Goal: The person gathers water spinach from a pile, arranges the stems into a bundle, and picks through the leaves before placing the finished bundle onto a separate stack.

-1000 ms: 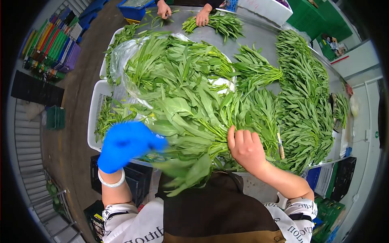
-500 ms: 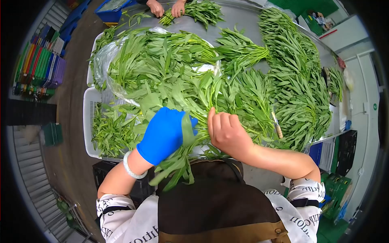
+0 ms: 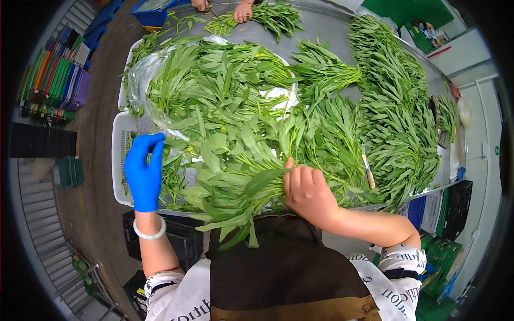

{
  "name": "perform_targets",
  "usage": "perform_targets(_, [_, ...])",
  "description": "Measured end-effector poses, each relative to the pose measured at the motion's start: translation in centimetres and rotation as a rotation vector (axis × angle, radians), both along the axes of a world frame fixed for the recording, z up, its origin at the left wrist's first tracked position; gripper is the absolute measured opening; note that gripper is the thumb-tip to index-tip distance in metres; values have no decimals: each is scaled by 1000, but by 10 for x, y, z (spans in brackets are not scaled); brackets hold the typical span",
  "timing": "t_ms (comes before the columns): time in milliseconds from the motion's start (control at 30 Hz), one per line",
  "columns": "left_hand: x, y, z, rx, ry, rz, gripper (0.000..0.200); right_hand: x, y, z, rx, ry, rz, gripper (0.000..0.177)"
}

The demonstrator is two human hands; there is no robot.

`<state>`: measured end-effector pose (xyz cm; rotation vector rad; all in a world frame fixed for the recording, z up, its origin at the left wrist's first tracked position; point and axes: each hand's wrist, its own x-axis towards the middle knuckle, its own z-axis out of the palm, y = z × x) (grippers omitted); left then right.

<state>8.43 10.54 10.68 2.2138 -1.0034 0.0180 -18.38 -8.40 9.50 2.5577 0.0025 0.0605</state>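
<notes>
My right hand (image 3: 310,191), bare, is closed around the stems of a bunch of leafy greens (image 3: 235,182) resembling water spinach. The bunch's leaves spread left, some hanging over the table's near edge. My left hand (image 3: 144,172), in a blue glove, is apart from the bunch, above the right part of a white basket (image 3: 119,160) with loose leaves. Its thumb and fingers are loosely bent, and I see nothing held between them. A large heap of greens (image 3: 214,80) lies ahead on clear plastic (image 3: 138,88).
A knife with a wooden handle (image 3: 370,178) lies right of my right hand. Long rows of bunches (image 3: 396,107) cover the table's right side. Across the metal table (image 3: 332,27), another person's hand (image 3: 243,12) holds greens. A blue crate (image 3: 150,17) stands at far left.
My left hand has let go of the greens and moved left to the basket. My right hand still holds the bunch, slightly lower. The other person's hands have moved apart.
</notes>
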Motion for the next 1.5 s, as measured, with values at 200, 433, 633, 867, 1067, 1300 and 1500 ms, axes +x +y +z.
perform_targets(200, [1, 17, 0, 59, -177, 35, 45, 2, -1, 4, -4, 9, -18, 38])
perform_targets(433, [-37, -1, 31, -374, 247, -69, 34, 11, -7, -14, 165, 36, -51, 41])
perform_targets(633, [-105, -7, 43, -167, -152, -697, 22, 9, -21, -39, 65, -4, -130, 34])
perform_targets(867, [-80, -6, -34, -652, 134, -427, 12, -2, -47, -10, 7, -185, 61, 34])
perform_targets(1067, [-72, -46, 25, -516, 101, -154, 33, -17, -68, 13, -29, -341, 177, 31])
perform_targets(1300, [-123, -32, 7, -311, -220, -853, 44, -27, -81, 13, -46, -486, 129, 30])
perform_targets(1500, [-89, -7, 38, -599, -316, -359, 22, -32, -81, 24, -101, -562, 172, 27])
